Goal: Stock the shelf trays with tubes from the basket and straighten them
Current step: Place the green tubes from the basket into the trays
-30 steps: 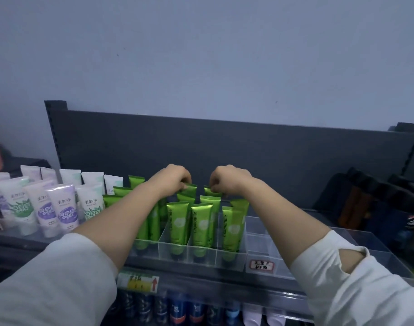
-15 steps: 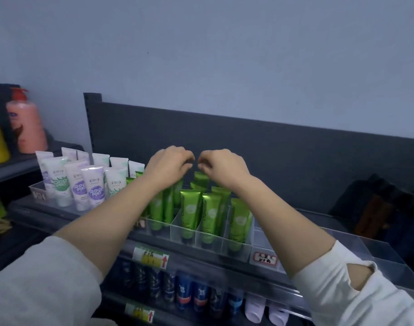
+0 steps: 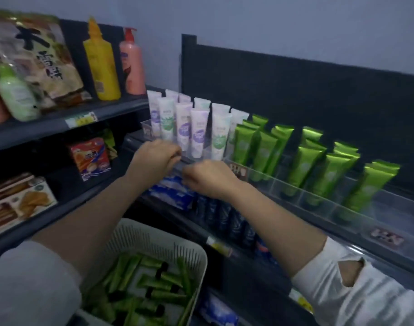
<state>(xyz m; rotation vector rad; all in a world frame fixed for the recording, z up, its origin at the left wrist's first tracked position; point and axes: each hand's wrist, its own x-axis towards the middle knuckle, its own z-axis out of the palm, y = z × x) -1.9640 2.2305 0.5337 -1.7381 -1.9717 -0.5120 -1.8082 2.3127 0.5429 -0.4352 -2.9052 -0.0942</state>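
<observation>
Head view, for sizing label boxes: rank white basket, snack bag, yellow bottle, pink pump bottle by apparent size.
1. white basket, though nearest the camera
2. snack bag
3. yellow bottle
4. pink pump bottle, only slightly smaller

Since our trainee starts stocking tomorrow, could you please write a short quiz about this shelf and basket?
1. True or false: the basket holds loose green tubes.
2. What stands immediately left of the upright green tubes in the shelf trays? A) white-and-purple tubes B) blue packs C) snack bags
3. Fill in: the tall bottle beside the pink pump bottle is ____.
Key: 1 true; 2 A; 3 yellow.
</observation>
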